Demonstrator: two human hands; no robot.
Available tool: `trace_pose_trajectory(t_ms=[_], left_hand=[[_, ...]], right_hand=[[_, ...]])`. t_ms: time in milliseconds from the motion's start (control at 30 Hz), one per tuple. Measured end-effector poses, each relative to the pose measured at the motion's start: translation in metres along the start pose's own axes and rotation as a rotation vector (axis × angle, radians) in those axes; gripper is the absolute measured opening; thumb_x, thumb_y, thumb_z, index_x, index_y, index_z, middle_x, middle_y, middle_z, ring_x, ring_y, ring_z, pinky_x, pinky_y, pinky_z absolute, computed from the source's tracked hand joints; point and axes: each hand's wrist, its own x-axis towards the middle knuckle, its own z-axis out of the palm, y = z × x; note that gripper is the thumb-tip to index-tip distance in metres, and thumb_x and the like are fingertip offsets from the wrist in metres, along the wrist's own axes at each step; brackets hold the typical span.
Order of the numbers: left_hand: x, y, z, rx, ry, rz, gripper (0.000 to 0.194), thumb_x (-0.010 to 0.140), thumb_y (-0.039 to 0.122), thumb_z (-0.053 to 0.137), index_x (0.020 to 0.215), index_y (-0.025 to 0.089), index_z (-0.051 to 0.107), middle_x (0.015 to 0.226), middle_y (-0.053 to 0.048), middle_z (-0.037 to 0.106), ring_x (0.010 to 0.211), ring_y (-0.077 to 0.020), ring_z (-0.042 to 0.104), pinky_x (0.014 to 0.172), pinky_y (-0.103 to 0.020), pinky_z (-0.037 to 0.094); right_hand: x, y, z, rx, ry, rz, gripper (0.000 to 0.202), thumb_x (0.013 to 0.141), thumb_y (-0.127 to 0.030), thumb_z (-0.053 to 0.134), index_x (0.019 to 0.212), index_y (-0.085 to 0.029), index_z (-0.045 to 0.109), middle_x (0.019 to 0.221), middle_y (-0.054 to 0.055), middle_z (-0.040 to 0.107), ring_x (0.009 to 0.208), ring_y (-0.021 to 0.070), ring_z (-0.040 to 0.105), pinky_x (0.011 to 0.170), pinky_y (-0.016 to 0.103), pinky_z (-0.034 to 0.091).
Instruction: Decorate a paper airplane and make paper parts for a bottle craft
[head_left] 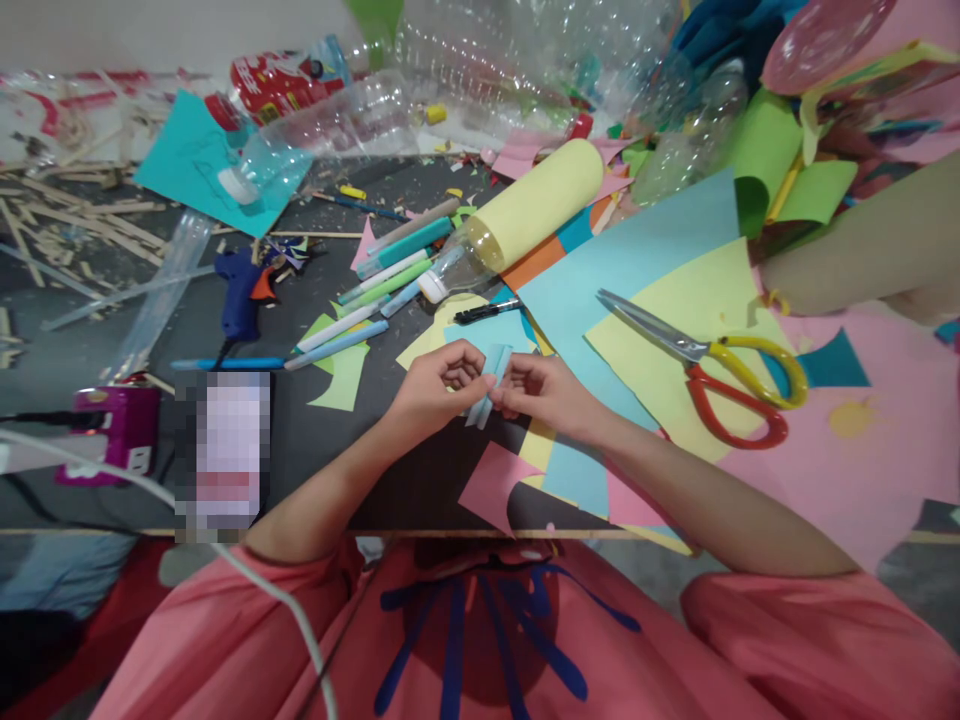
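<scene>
Between both hands is a small strip of light blue folded paper (495, 372), held over the near middle of the table. My left hand (442, 385) pinches its left side, thumb laid across the folds. From the right, my right hand (541, 392) grips the same paper with thumb and fingers closed. Just beyond the hands lie a black pen (487, 311) and a clear bottle wrapped in pale yellow paper (544, 205). A pink paper scrap (496, 485) rests below them. Scissors (701, 360) with red and yellow handles lie open on coloured sheets to the right.
A blue glue gun (241, 290), several markers (382, 285) and a phone (229, 450) lie left of the hands. A white cable (289, 600) crosses the table edge. Clear plastic bottles (480, 60) crowd the back. Another person's arm (870, 240) reaches in at right.
</scene>
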Motion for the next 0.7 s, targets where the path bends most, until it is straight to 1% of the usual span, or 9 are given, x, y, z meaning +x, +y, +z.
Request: trace_pose_trajectory(t_ms=[100,233,333,400,467,600,700], left_hand=[[0.0003,-0.0005,0.0002,-0.001,0.009,0.004,0.029,0.064,0.036,0.077,0.067,0.018,0.054,0.056,0.006,0.048,0.051,-0.0062,0.042,0.049,-0.019,0.035],[-0.0001,0.0007,0.0006,-0.013,0.014,0.003,0.036,0.063,0.042,0.08,0.067,0.019,0.053,0.055,0.008,0.046,0.047,-0.0046,0.036,0.044,-0.018,0.028],[-0.0003,0.0021,0.0008,-0.02,0.017,0.0,0.041,0.062,0.044,0.082,0.066,0.019,0.051,0.053,0.009,0.042,0.045,-0.0034,0.033,0.042,-0.018,0.025],[-0.0002,0.0027,0.001,-0.033,0.021,-0.003,0.043,0.061,0.044,0.083,0.066,0.019,0.049,0.053,0.01,0.042,0.043,-0.0027,0.033,0.042,-0.017,0.025],[0.0001,0.0026,0.0011,-0.047,0.021,-0.019,0.044,0.06,0.044,0.084,0.066,0.019,0.048,0.053,0.01,0.045,0.042,-0.0025,0.035,0.041,-0.017,0.026],[0.0007,0.0022,0.0012,-0.057,0.004,-0.069,0.047,0.058,0.047,0.084,0.068,0.02,0.048,0.055,0.008,0.052,0.043,-0.0053,0.048,0.042,-0.017,0.034],[0.0008,0.0027,0.0013,-0.052,-0.012,-0.085,0.047,0.059,0.05,0.083,0.07,0.02,0.049,0.055,0.007,0.054,0.044,-0.0064,0.051,0.043,-0.017,0.038]], right_hand=[[0.0005,-0.0006,0.0003,0.019,0.004,0.001,0.048,0.063,-0.056,0.083,0.064,-0.021,0.05,0.054,-0.006,0.056,0.049,0.0104,0.053,0.052,0.026,0.043],[0.0012,-0.0011,0.0003,0.034,0.007,-0.014,0.048,0.063,-0.055,0.084,0.064,-0.022,0.048,0.053,-0.006,0.057,0.05,0.0106,0.053,0.053,0.026,0.043],[0.001,-0.0024,-0.0001,0.078,0.001,0.009,0.047,0.063,-0.052,0.085,0.067,-0.022,0.049,0.052,-0.006,0.058,0.05,0.0106,0.054,0.055,0.026,0.044],[0.0009,-0.0033,-0.0006,0.102,-0.001,0.027,0.046,0.062,-0.05,0.086,0.068,-0.021,0.05,0.051,-0.007,0.057,0.049,0.0103,0.054,0.055,0.026,0.044],[0.001,-0.0037,-0.0011,0.11,-0.002,0.038,0.045,0.061,-0.049,0.086,0.069,-0.021,0.051,0.05,-0.008,0.056,0.049,0.0102,0.054,0.055,0.026,0.044],[0.002,-0.0021,-0.0021,0.103,-0.017,0.043,0.046,0.063,-0.05,0.085,0.069,-0.021,0.05,0.051,-0.007,0.056,0.049,0.0103,0.054,0.054,0.026,0.044],[0.0029,-0.0005,-0.0026,0.102,-0.015,0.039,0.047,0.063,-0.05,0.085,0.068,-0.022,0.049,0.05,-0.008,0.054,0.049,0.0102,0.054,0.054,0.025,0.044]])
